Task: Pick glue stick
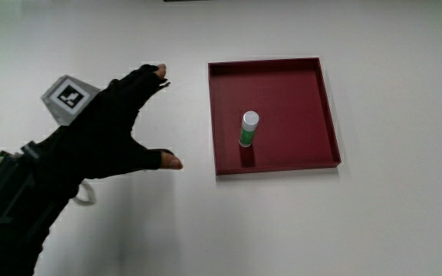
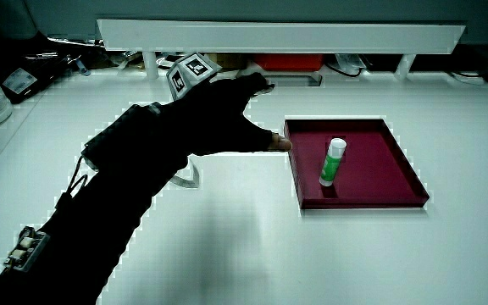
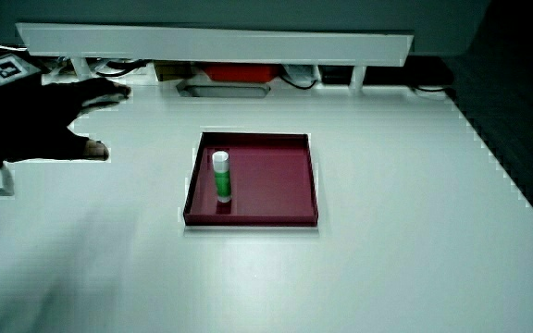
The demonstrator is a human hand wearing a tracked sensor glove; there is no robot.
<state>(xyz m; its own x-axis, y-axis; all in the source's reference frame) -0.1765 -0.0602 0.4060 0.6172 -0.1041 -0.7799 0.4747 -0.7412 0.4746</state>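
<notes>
Glue stick (image 1: 249, 129) stands upright in the red tray (image 1: 308, 107); the hand (image 1: 106, 130) hovers beside it, fingers spread, empty.

It looked like a lab or test bench. A bare white table (image 1: 298, 230) stretched past the hand (image 1: 106, 130), which wore a small patterned cube (image 1: 69, 97). Farther from the person than the hand ran a low partition (image 2: 278, 36), with cables (image 2: 66, 41) under it.
</notes>
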